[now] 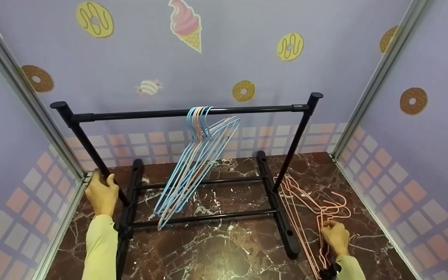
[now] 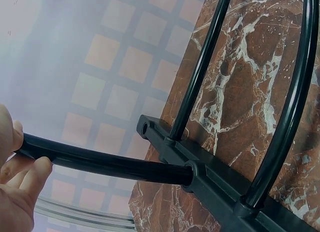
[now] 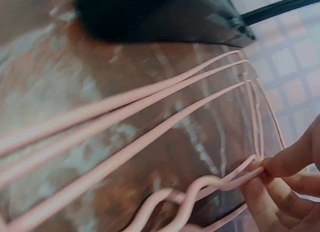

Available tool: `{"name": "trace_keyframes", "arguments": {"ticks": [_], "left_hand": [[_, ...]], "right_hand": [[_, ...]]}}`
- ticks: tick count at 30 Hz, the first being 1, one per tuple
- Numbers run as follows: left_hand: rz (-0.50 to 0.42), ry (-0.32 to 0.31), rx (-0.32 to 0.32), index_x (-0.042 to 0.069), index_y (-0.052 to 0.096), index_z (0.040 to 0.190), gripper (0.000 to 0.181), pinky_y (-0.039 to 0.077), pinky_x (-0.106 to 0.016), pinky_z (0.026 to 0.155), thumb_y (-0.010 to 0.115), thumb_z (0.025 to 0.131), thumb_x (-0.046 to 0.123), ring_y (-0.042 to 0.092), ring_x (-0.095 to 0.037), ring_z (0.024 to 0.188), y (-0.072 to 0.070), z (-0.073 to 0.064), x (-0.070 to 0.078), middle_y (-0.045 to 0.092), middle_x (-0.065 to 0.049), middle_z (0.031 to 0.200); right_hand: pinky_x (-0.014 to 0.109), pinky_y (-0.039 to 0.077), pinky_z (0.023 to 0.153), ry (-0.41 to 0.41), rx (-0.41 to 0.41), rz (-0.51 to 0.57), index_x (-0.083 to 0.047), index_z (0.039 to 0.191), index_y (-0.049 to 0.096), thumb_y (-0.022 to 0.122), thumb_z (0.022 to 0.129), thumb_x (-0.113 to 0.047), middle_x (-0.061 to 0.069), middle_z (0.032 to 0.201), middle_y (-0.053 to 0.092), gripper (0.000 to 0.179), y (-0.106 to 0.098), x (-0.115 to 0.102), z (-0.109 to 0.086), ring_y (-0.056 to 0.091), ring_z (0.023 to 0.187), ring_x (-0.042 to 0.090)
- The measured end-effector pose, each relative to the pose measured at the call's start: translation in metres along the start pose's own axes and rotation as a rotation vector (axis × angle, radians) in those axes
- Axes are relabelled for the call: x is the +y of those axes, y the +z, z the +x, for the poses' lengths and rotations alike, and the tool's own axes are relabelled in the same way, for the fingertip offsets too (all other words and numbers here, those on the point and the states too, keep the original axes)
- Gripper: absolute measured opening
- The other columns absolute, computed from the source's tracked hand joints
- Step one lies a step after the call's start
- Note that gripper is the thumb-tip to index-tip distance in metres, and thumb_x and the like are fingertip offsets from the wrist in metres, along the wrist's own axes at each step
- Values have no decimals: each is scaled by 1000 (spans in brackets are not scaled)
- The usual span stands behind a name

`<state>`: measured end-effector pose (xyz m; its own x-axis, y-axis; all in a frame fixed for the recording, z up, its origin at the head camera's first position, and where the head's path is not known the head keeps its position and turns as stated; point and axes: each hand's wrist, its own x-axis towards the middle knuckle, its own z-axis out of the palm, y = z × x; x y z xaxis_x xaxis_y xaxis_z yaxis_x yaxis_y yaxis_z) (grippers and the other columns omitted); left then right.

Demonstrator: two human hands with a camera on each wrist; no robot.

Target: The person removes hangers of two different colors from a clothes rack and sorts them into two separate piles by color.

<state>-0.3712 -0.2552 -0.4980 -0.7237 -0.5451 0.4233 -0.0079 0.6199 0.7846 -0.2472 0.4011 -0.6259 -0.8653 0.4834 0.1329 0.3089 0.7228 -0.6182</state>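
My left hand (image 1: 102,194) grips the left upright post (image 1: 88,144) of a black clothes rack, low down near its foot. In the left wrist view, thumb and fingers wrap the post (image 2: 110,164). On the right, my right hand (image 1: 336,236) pinches the wire of a pink hanger near its hook (image 1: 342,204). Several pink hangers lie together on the floor there, and the right wrist view shows their wires (image 3: 125,151) close up. From the top rail (image 1: 138,114) hang several blue hangers and an orange-pink one, bunched near the middle, their hooks (image 1: 189,116) over the rail.
Two lower crossbars (image 1: 228,214) join the rack's feet (image 1: 290,241) on a brown marbled surface (image 1: 193,252). Purple patterned panels (image 1: 130,50) stand behind and at both sides, with metal corner frames (image 1: 379,74). The right foot lies close beside the pink hangers.
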Motion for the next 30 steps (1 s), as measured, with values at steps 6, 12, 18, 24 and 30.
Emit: {"name": "trace_keyframes", "arguments": {"ticks": [6, 12, 18, 24, 30], "left_hand": [[-2, -1, -1, 5, 57, 108, 26, 36, -54, 90, 59, 86, 19, 52, -49, 100, 1, 0, 0, 64, -23, 99], [3, -3, -2, 5, 57, 107, 26, 36, -54, 90, 59, 86, 20, 52, -49, 100, 1, 0, -1, 64, -23, 100], [1, 9, 5, 4, 58, 108, 26, 37, -53, 88, 60, 86, 18, 54, -48, 98, 1, 1, -1, 64, -23, 98], [-1, 14, 5, 4, 58, 110, 27, 37, -53, 88, 59, 87, 18, 54, -48, 98, 1, 1, 0, 64, -23, 98], [-9, -4, -5, 5, 57, 111, 28, 37, -54, 90, 59, 87, 19, 52, -50, 101, 0, 0, 1, 63, -23, 101]], "right_hand": [[47, 43, 66, -45, 46, -11, -4, 80, 70, 62, 65, -10, 12, 75, 68, 18, 8, 7, -4, 62, 75, 38], [48, 43, 68, -48, 98, 28, 1, 87, 67, 61, 69, -9, 15, 77, 68, 21, 9, 2, -8, 62, 76, 39], [42, 42, 66, -128, 228, 145, -4, 88, 66, 63, 76, -12, 10, 75, 67, 14, 4, -37, -8, 62, 69, 30], [19, 46, 64, -270, 225, 319, -4, 88, 67, 67, 78, -5, 6, 79, 68, 11, -6, -117, -15, 61, 69, 14], [17, 45, 61, -424, 153, 498, -2, 89, 65, 66, 77, 0, 5, 79, 67, 12, -4, -193, -21, 57, 66, 9]]}}
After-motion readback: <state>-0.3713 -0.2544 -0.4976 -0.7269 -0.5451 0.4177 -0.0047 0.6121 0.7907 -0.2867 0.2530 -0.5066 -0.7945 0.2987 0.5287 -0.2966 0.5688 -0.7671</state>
